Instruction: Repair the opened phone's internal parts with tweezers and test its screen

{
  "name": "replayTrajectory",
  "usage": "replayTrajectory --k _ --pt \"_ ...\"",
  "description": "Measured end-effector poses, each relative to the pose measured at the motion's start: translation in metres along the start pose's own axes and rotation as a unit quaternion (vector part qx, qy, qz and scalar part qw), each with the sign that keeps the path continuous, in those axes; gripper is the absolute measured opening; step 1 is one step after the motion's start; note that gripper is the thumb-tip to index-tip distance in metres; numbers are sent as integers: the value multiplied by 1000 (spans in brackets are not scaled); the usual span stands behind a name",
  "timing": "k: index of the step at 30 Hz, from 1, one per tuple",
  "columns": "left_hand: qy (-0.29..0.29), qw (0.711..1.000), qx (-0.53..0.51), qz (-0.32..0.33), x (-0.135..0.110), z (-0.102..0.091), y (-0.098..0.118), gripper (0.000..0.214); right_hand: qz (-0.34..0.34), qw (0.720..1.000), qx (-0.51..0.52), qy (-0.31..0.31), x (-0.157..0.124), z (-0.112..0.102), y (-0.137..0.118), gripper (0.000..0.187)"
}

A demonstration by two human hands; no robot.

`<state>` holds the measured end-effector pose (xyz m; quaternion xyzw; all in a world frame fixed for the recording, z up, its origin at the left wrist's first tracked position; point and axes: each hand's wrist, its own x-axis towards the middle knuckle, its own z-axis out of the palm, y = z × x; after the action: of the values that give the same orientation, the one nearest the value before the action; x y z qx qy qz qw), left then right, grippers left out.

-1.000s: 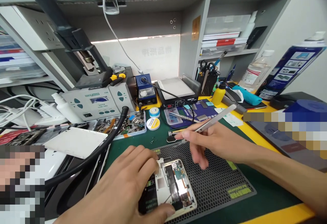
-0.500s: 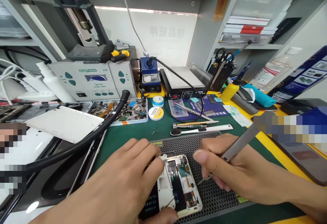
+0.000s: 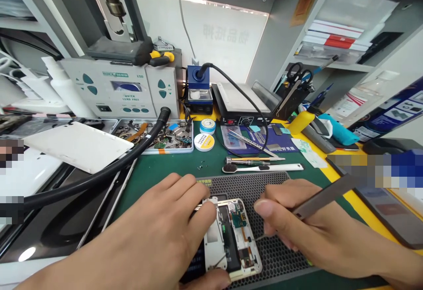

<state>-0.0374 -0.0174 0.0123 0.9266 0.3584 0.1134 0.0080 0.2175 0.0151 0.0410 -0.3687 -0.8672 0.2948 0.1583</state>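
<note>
An opened phone [image 3: 243, 249] lies on a black honeycomb mat [image 3: 274, 219], its circuit board and gold flex cable exposed. Over its left side rests a white metal plate [image 3: 213, 241]. My left hand [image 3: 165, 224] grips the phone from the left, fingers at the top edge and thumb at the bottom. In my right hand [image 3: 297, 224], pinched between thumb and fingers, is a pair of grey tweezers [image 3: 327, 197]. Their thin tip reaches the phone's right edge, beside a small connector; whether it touches cannot be made out. Part of the phone is hidden under my left hand.
Behind the mat lie a toothbrush [image 3: 264, 167] and a screwdriver [image 3: 247, 161]. A parts tray [image 3: 158, 150], small round tins [image 3: 204, 142], a heating plate [image 3: 244, 105] and a hot-air station [image 3: 125, 89] stand further back. A black hose [image 3: 109, 171] crosses at left.
The view has shifted slightly, so the background appears moved. The tweezers' back end sits lower and further right, while their tip stays at the phone's right edge. My left hand keeps its hold.
</note>
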Motion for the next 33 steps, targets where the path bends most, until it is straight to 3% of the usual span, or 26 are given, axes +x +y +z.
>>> replayTrajectory --k 11,22,28,33 --pt "16 1000 -19 -14 5 1 -2 37 -12 1000 -6 10 -3 3 2 51" --pt "-5 1000 -4 -7 1 -3 -1 37 5 1000 16 24 -3 2 2 50" --pt "49 990 -97 -95 -2 5 4 31 -2 997 52 56 -6 1 3 51" --pt "63 987 -113 -98 -2 5 7 32 2 996 75 52 -5 4 3 50"
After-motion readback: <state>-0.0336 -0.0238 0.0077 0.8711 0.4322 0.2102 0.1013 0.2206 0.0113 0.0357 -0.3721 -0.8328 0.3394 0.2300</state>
